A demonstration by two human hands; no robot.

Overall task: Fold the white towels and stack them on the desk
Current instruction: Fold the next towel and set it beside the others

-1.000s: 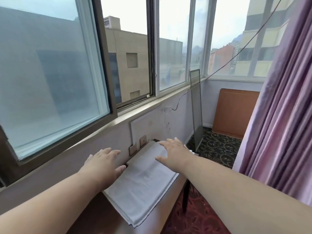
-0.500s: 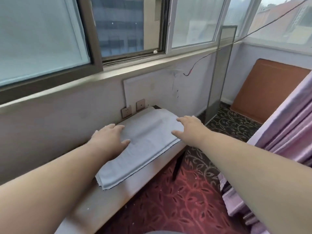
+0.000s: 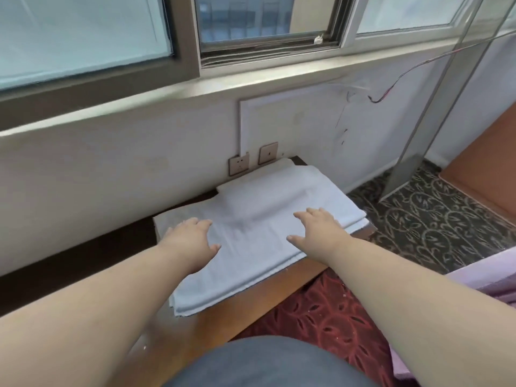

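1. Resting flat on the folded white towels [image 3: 259,219], the left hand [image 3: 192,241] lies with its fingers straight and slightly spread, palm down, gripping nothing.
2. The right hand [image 3: 318,233] also lies palm down on the towels, fingers straight and a little apart, thumb out to the side; it holds nothing.
3. The left hand sits near the towels' left edge, and the right hand sits near their right edge, above the desk's front edge.
4. The towels lie in a stack on the wooden desk [image 3: 223,328], at its far right end. The stack's far side lies close to the wall.
5. A smaller folded towel [image 3: 276,185] lies on top of the stack toward the desk's back edge, just below the wall sockets [image 3: 252,160].
6. The stack's near corner points toward the person, with bare desk showing in front of it.
7. Patterned carpet [image 3: 435,219] covers the floor beyond the desk's right end, and a red-patterned stretch lies below its front edge.
8. A window sill [image 3: 167,93] runs above the wall behind the desk.
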